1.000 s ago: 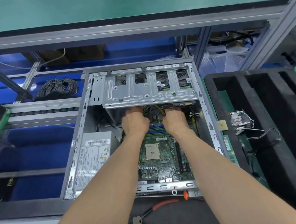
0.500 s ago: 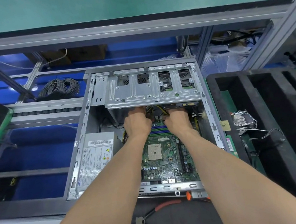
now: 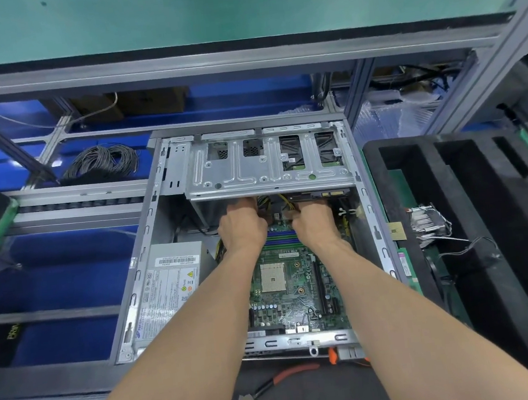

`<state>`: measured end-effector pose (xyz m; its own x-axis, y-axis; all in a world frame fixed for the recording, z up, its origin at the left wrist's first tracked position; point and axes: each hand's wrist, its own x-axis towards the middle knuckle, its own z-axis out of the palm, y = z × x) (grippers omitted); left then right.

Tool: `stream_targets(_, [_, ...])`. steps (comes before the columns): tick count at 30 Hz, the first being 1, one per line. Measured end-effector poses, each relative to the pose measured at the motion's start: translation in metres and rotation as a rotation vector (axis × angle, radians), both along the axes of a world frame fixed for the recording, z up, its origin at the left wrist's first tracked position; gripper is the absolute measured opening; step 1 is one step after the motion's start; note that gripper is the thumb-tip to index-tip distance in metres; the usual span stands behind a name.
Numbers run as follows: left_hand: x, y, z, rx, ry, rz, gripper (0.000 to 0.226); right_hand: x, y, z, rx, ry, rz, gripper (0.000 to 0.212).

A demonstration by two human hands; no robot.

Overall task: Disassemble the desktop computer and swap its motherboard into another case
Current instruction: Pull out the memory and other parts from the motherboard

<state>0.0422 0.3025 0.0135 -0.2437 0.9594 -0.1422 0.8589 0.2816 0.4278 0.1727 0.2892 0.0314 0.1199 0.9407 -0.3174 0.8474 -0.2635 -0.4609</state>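
Since a second ago my hands have hardly shifted; both have stayed at the far edge of the board, under the drive cage. My left hand [image 3: 242, 228] and right hand [image 3: 313, 224] sit at the centre of the frame, knuckles up, fingers tucked under the perforated silver sheet-metal drive cage [image 3: 267, 163], which hides them. Whether each grip is spread or pinching something, I cannot tell. Between the hands a bundle of yellow and black wires [image 3: 268, 203] shows beneath the cage.

The green motherboard [image 3: 293, 289] lies flat inside the open grey steel computer case [image 3: 141, 265], lower centre of the frame, with its pale square processor socket [image 3: 272, 277] bare and blue memory slots [image 3: 281, 238] just below my wrists. The grey boxy power supply with a white printed label [image 3: 171, 294] fills the case's left side.

At the bottom edge, red-handled pliers [image 3: 269, 391] lie on the dark counter. On the right stands a black foam tray [image 3: 451, 199] holding a finned metal heatsink with thin wires [image 3: 429, 221]. In the upper left, a coil of grey cable [image 3: 102, 161] rests on the blue shelf.
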Motion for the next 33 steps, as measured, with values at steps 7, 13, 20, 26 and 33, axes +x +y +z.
stream_targets(7, [-0.002, 0.002, 0.003, -0.081, 0.006, -0.021, 0.021, -0.004, -0.002, -0.003, 0.086, 0.027, -0.037, 0.021])
stream_targets(13, [-0.014, 0.007, 0.027, -0.215, 0.060, -0.111, 0.022, -0.005, 0.003, -0.003, 0.113, 0.178, -0.249, 0.043])
stream_targets(20, [-0.036, 0.016, 0.051, -0.431, 0.404, -0.361, 0.022, -0.010, 0.003, -0.005, 0.063, 0.281, -0.360, 0.034])
stream_targets(26, [-0.044, 0.020, 0.050, -0.440, 0.430, -0.411, 0.030, -0.022, 0.000, -0.003, 0.031, 0.272, 0.045, 0.028])
stream_targets(33, [-0.054, 0.027, 0.046, -0.442, 0.322, -0.532, 0.023, -0.032, 0.002, 0.002, -0.054, 0.191, 0.253, 0.034])
